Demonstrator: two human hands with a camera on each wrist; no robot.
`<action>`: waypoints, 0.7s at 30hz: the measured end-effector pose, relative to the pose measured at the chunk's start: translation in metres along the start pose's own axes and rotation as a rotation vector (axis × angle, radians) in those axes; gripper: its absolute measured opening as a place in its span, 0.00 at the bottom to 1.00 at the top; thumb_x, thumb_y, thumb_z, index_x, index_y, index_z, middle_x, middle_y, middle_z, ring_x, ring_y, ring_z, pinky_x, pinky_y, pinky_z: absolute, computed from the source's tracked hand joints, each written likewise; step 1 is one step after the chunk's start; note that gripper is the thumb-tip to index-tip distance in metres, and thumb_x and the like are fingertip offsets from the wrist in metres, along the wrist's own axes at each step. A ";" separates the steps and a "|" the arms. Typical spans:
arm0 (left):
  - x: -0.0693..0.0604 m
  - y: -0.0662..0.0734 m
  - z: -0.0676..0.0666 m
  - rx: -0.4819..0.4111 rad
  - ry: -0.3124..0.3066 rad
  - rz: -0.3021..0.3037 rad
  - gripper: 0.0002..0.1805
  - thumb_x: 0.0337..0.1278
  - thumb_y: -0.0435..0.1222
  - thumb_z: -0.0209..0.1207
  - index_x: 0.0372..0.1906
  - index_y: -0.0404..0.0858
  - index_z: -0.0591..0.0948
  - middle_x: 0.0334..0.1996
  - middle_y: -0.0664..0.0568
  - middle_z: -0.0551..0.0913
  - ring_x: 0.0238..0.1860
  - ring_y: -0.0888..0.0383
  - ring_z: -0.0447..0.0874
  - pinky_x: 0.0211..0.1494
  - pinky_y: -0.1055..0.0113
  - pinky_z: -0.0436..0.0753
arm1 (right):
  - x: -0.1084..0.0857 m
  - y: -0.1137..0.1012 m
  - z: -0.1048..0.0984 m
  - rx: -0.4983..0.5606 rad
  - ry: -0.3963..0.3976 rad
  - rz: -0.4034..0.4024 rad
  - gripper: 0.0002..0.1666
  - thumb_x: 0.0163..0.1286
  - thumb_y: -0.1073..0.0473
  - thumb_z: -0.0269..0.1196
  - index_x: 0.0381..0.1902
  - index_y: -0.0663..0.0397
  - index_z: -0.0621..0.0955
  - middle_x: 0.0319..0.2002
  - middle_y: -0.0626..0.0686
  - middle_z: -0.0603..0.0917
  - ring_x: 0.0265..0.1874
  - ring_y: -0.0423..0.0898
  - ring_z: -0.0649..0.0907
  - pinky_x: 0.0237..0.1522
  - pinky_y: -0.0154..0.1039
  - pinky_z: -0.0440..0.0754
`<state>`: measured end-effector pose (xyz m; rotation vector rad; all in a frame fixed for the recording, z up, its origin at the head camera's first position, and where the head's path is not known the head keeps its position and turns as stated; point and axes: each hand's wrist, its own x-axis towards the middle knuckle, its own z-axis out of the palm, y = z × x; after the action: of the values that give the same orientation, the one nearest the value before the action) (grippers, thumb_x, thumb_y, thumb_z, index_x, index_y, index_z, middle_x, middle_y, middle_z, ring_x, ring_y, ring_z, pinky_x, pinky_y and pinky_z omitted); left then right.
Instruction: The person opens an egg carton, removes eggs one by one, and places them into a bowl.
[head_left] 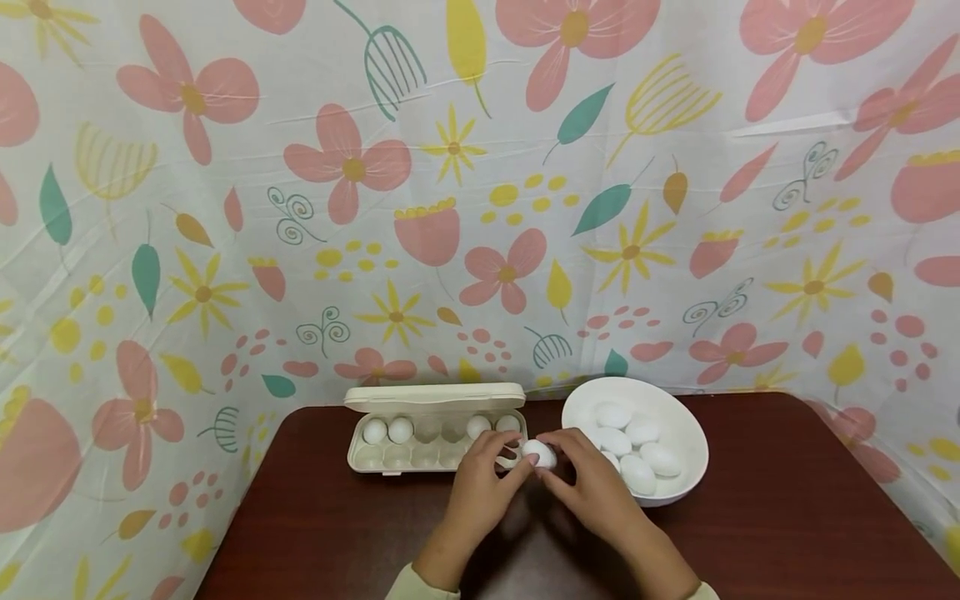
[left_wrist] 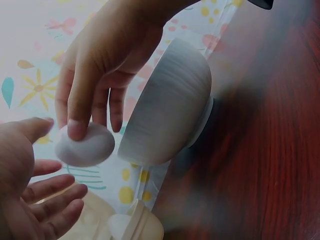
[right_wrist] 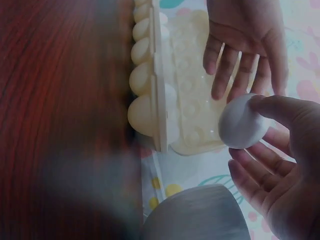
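Fingers and thumb of the right hand [head_left: 596,492] were pinched around a white egg [head_left: 539,455], which was held clear of the table, in front of the gap between carton and bowl. Left hand [head_left: 480,487] was placed just beside the same egg, its fingers spread apart and slightly bent; whether the egg was touched by the left thumb could not be told. Cream egg carton [head_left: 412,457] was set at left, lid [head_left: 435,402] tilted up at the back. Four seated eggs [head_left: 401,430] were seen in its back row, two at each end; the front row was partly covered by the left hand. White bowl [head_left: 694,442], at right, was loaded with several loose eggs [head_left: 642,431], its left edge overlapped by the right hand. Both containers were stood on a dark red-brown table [head_left: 337,533], backed by a white floral curtain [head_left: 420,275].
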<state>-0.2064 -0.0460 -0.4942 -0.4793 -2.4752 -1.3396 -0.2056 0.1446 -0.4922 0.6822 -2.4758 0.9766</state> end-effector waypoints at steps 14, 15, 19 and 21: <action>0.012 -0.022 -0.012 0.028 0.165 -0.125 0.16 0.65 0.35 0.61 0.56 0.42 0.84 0.54 0.48 0.79 0.55 0.49 0.81 0.54 0.55 0.83 | 0.009 0.016 -0.018 -0.040 0.121 0.038 0.26 0.60 0.60 0.75 0.56 0.52 0.80 0.50 0.49 0.83 0.48 0.46 0.84 0.49 0.42 0.81; 0.013 -0.024 -0.013 0.027 0.173 -0.131 0.16 0.63 0.34 0.62 0.55 0.42 0.84 0.54 0.48 0.79 0.54 0.48 0.81 0.53 0.55 0.83 | 0.010 0.018 -0.019 -0.048 0.125 0.042 0.26 0.60 0.60 0.75 0.56 0.52 0.80 0.49 0.49 0.83 0.48 0.46 0.84 0.49 0.42 0.81; 0.018 -0.031 -0.014 0.032 0.204 -0.133 0.17 0.58 0.32 0.65 0.54 0.41 0.84 0.50 0.45 0.80 0.50 0.46 0.81 0.50 0.56 0.82 | 0.013 0.026 -0.022 -0.081 0.125 0.058 0.26 0.60 0.61 0.75 0.56 0.55 0.80 0.49 0.51 0.83 0.47 0.47 0.84 0.46 0.45 0.82; 0.021 -0.034 -0.014 0.048 0.218 -0.133 0.18 0.56 0.31 0.66 0.53 0.41 0.84 0.49 0.45 0.80 0.49 0.46 0.81 0.50 0.56 0.81 | 0.015 0.029 -0.023 -0.089 0.121 0.073 0.26 0.60 0.61 0.74 0.56 0.56 0.80 0.49 0.53 0.83 0.47 0.47 0.84 0.45 0.48 0.83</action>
<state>-0.2386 -0.0723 -0.5036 -0.1500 -2.3870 -1.3009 -0.2300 0.1752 -0.4845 0.4928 -2.4360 0.9000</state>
